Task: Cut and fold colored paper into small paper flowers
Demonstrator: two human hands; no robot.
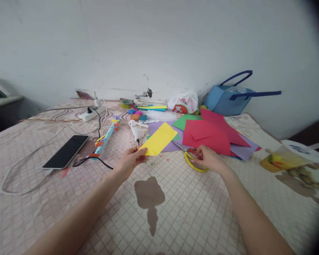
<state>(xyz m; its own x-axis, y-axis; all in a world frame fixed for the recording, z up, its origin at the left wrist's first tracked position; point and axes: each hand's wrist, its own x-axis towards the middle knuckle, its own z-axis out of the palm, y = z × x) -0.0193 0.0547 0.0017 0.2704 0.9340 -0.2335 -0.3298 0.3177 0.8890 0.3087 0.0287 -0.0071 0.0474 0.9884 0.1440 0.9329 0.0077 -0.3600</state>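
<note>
A flat yellow paper piece is pinched at its lower left corner by my left hand, thumb on top. My right hand has its fingers curled at the red and yellow handles of a pair of scissors. The scissors' blades point left toward a purple sheet and are partly hidden beside the paper. Just past the right hand lie red sheets, with a green sheet behind them. Left of the yellow paper, a white glue gun rests with its nozzle toward me.
A phone with a cable lies at left, near a light-blue paper strip with orange pieces. Behind are a power strip, a plastic bag and a blue bag against the wall. A plate stands at right.
</note>
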